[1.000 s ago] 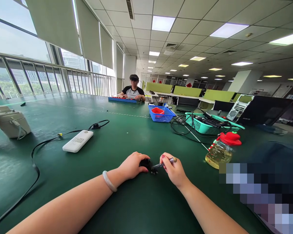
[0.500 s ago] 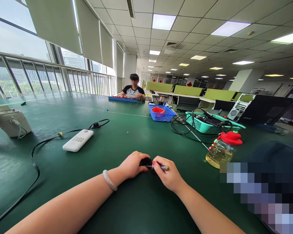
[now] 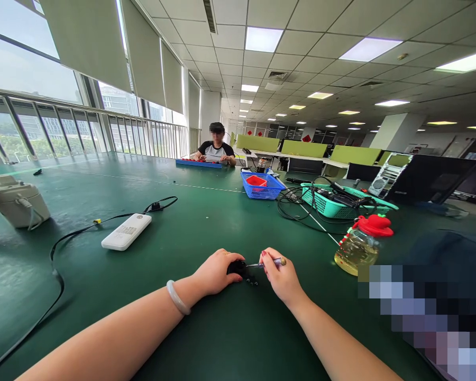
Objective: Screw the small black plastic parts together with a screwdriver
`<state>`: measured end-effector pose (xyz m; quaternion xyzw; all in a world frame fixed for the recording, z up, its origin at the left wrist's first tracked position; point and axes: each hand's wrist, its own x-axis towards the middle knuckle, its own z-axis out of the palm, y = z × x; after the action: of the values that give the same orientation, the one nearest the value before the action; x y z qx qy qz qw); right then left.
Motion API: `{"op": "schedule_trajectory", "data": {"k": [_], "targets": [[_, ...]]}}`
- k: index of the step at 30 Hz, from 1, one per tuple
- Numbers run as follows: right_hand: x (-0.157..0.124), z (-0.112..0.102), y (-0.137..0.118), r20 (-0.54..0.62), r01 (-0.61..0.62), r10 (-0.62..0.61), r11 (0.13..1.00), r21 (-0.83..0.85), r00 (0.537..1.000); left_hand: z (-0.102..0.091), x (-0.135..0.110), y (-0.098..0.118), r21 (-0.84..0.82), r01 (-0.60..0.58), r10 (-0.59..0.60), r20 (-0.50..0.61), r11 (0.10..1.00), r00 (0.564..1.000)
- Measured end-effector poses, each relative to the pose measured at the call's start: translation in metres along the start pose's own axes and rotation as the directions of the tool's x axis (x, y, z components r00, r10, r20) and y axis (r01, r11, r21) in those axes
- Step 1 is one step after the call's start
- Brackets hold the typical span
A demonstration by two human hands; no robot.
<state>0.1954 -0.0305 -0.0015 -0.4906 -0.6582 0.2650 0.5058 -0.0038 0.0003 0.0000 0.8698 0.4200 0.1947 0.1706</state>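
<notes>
My left hand point(image 3: 219, 271) is closed round a small black object point(image 3: 238, 267) on the green table; its kind is hard to make out, as my fingers cover part of it. In my right hand point(image 3: 280, 275) I pinch a screwdriver point(image 3: 280, 261), held nearly level. Its thin metal shaft points left, and the tip reaches the black object or ends right beside it; I cannot tell if they touch. Several tiny shiny pieces point(image 3: 252, 283) lie on the table just below the black object.
Left lie a white power bank point(image 3: 127, 232) and a black cable point(image 3: 59, 264). A jar with a red lid point(image 3: 359, 248) stands to the right, behind it a teal basket of cables point(image 3: 329, 206) and a blue basket point(image 3: 262, 189). A person point(image 3: 217, 145) sits at the far end.
My right hand has moved a little to the right with the screwdriver, so more of its shaft shows. The tiny shiny pieces have come into sight. My left hand stays on the black object.
</notes>
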Motion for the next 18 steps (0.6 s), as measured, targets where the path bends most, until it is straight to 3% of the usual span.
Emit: {"op": "schedule_trajectory", "data": {"k": [5,9,12,16,18], "targets": [[-0.005,-0.001,-0.013,0.122,0.215,-0.19,0.947,-0.238,0.974,0.0,-0.001,0.0,-0.002,0.014,-0.014,0.01,1.0,1.0],[-0.01,-0.006,-0.02,0.056,0.327,-0.325,0.905,-0.27,0.944,0.001,0.0,-0.001,0.002,-0.001,0.001,-0.004,1.0,1.0],[-0.015,-0.008,-0.026,0.047,0.472,-0.473,0.86,-0.194,0.88,0.002,0.0,-0.003,0.015,-0.015,0.015,-0.006,1.0,1.0],[-0.018,-0.001,-0.031,0.215,0.666,-0.63,0.715,-0.213,0.746,0.003,0.001,-0.004,0.025,-0.012,0.012,0.001,1.0,1.0],[-0.018,0.004,-0.031,0.293,0.697,-0.634,0.671,-0.251,0.716,0.003,0.001,-0.005,0.03,-0.016,0.016,-0.003,0.999,1.0]]}}
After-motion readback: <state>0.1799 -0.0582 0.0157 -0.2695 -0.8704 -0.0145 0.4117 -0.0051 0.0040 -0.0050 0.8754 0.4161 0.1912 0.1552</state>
